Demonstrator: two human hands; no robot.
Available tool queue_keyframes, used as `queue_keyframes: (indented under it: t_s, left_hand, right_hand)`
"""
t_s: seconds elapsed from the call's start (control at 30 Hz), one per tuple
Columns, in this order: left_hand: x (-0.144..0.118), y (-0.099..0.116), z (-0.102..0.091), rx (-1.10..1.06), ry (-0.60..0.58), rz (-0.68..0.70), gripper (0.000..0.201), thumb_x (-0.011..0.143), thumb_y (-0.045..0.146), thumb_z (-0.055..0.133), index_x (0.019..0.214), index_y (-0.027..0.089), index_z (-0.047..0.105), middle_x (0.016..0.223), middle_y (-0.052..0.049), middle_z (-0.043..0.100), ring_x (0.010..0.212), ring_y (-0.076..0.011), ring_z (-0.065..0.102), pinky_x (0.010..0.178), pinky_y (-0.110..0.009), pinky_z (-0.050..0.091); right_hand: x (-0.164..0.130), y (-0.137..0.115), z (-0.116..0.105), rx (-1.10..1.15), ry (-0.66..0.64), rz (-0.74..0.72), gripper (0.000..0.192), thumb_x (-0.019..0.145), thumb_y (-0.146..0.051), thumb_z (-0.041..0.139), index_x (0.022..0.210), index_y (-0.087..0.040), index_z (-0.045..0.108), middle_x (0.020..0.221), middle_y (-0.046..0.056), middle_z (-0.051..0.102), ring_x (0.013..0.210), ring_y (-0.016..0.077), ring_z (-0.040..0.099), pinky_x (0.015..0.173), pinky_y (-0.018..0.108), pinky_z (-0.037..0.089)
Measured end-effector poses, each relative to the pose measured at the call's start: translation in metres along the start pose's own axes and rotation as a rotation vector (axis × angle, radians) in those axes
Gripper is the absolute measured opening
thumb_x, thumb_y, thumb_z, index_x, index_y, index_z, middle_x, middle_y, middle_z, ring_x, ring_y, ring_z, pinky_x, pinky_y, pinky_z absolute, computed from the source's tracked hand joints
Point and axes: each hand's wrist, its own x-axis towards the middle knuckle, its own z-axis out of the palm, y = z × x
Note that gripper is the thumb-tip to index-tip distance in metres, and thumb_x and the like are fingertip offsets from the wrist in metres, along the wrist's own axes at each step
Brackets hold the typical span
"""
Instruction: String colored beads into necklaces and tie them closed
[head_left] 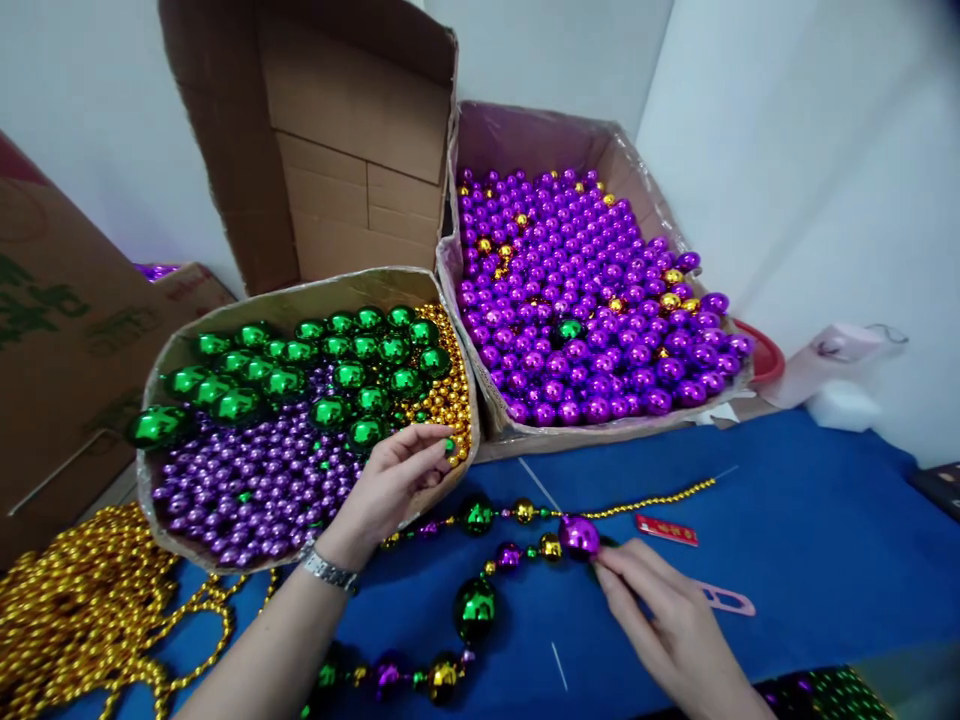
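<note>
My left hand, a metal watch band on its wrist, is over the right edge of the green, purple and gold bead box. Its thumb and forefinger pinch a small green bead. With thumb and fingertips, my right hand grips a large purple bead above the blue cloth. From that bead a thin pale strand sticks up to the left. Joined to the purple bead, a strung bead garland of green, gold and purple balls in mixed sizes curves across the cloth.
A lined cardboard box holds green, small purple and gold beads. Behind it on the right, another box is heaped with purple balls. Gold bead strands pile at left. A red packet and pink tool lie on the blue cloth.
</note>
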Motion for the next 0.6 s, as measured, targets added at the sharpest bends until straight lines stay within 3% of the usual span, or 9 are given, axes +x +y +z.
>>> queue_keyframes:
  t_s: [0.1,0.2,0.37,0.6]
  left_hand:
    - [-0.005,0.006,0.023,-0.400,-0.109,-0.130,0.024,0.080,0.029,0.064,0.101,0.018,0.062,0.086,-0.005,0.066,0.069,-0.0115,0.060,0.057,-0.020,0.044]
    - [-0.009,0.005,0.039,-0.534,-0.180,-0.181,0.021,0.082,0.027,0.062,0.099,0.016,0.064,0.082,-0.005,0.066,0.069,-0.0113,0.059,0.054,-0.019,0.042]
    - [-0.012,0.003,0.049,-0.566,-0.228,-0.195,0.019,0.086,0.026,0.058,0.101,0.016,0.063,0.082,-0.005,0.064,0.068,-0.0112,0.058,0.054,-0.019,0.042]
    - [-0.013,0.006,0.055,-0.499,-0.180,-0.180,0.022,0.083,0.029,0.061,0.100,0.015,0.064,0.085,-0.007,0.064,0.070,-0.0121,0.058,0.055,-0.020,0.042]
  right_hand:
    - [0.002,-0.006,0.004,0.000,-0.046,0.000,0.026,0.093,-0.013,0.043,0.114,-0.024,0.055,0.087,0.004,0.056,0.071,0.0150,0.057,0.062,0.027,0.043]
    - [0.001,-0.008,0.005,-0.035,-0.060,0.008,0.027,0.094,-0.013,0.042,0.115,-0.024,0.055,0.085,0.004,0.055,0.069,0.0148,0.056,0.060,0.027,0.042]
    - [0.001,-0.005,0.004,-0.103,-0.058,-0.005,0.023,0.094,-0.014,0.042,0.110,-0.022,0.055,0.081,0.003,0.053,0.065,0.0145,0.054,0.058,0.028,0.041]
    - [0.000,-0.003,0.005,-0.141,-0.073,0.004,0.021,0.094,-0.016,0.040,0.107,-0.020,0.057,0.079,0.004,0.053,0.063,0.0145,0.054,0.056,0.027,0.042]
